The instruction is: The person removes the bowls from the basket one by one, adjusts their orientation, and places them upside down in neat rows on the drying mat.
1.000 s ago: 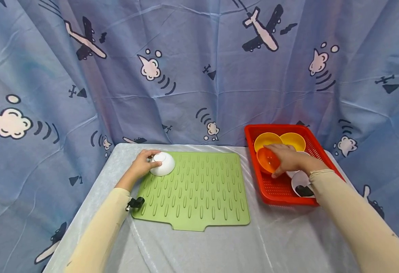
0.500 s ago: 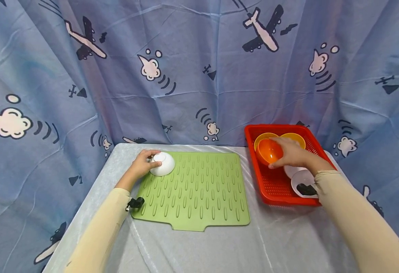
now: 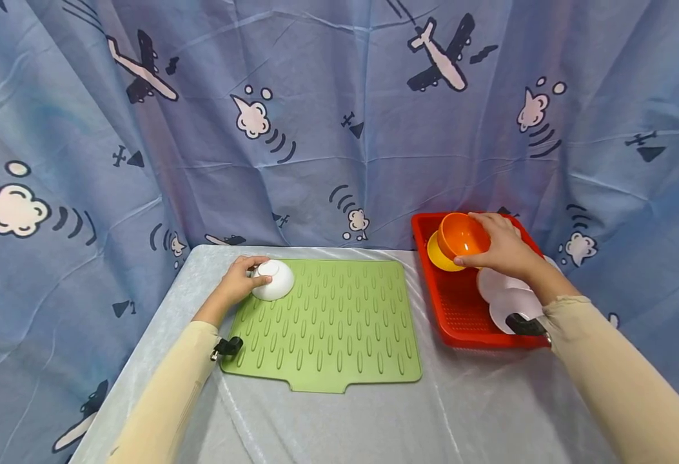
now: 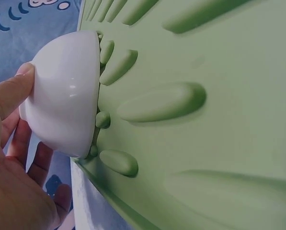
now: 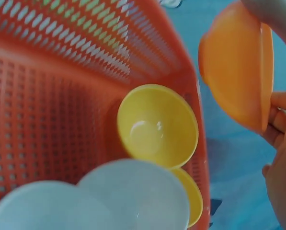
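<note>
A white bowl [image 3: 275, 281] lies upside down on the far left corner of a green ridged mat [image 3: 327, 322]. My left hand [image 3: 239, 283] grips it, thumb and fingers around its foot; the left wrist view shows the bowl's rim [image 4: 96, 96] down against the mat's ridges. My right hand [image 3: 504, 248] holds an orange bowl [image 3: 461, 235] by its rim, raised above the back of a red basket [image 3: 446, 335]. In the right wrist view the orange bowl [image 5: 238, 67] is tilted on its side, apart from the bowls below.
Inside the basket stand a yellow bowl [image 5: 154, 129], a second yellow bowl [image 5: 193, 196] partly hidden, and two white bowls [image 3: 498, 283] [image 3: 513, 309]. A pale cloth [image 3: 385, 425] covers the table. Behind it hangs a blue curtain [image 3: 316, 180] printed with airplanes.
My right hand has lifted the orange bowl up from among the others and toward the basket's back. The left hand stays on the white bowl. The head view has shifted slightly.
</note>
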{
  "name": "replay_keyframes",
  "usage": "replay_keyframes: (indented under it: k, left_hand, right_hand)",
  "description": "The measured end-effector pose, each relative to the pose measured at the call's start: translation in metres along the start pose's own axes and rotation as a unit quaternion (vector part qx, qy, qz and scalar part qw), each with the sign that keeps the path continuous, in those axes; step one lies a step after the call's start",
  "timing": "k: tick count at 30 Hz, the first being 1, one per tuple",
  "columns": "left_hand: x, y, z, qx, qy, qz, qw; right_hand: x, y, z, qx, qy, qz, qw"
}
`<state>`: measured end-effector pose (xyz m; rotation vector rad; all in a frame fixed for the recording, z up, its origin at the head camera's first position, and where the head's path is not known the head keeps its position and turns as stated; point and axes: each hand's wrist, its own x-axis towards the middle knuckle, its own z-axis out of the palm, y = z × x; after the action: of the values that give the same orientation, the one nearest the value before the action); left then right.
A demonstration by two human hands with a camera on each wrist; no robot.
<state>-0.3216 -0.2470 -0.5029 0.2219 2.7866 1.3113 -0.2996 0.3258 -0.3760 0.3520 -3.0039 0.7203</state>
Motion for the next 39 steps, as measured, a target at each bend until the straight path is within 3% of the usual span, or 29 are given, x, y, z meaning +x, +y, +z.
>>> replay_keyframes:
  k: [6,11,20,29,39]
  left_hand:
    - [-0.002,0.001,0.0,-0.005,-0.002,-0.002,1.0]
    - [-0.003,0.002,-0.001,-0.005,0.001,0.001,1.0]
    - [-0.004,0.0,0.001,0.008,0.022,0.008,0.9997]
    - [-0.014,0.009,0.004,0.066,0.046,-0.004,0.9967]
    - [-0.024,0.018,0.0,0.035,0.014,-0.017,0.9991]
  right_hand:
    - [-0.018,-0.024,0.0,0.048,0.03,0.023,0.998]
    - [-0.036,-0.054,0.006,0.09,0.07,0.006,0.993]
    - [-0.064,-0.096,0.049,0.141,0.126,-0.044,0.981]
    - [-0.083,-0.127,0.099,0.162,0.111,-0.08,0.977]
    - [-0.088,-0.145,0.144,0.142,0.093,-0.128,0.977]
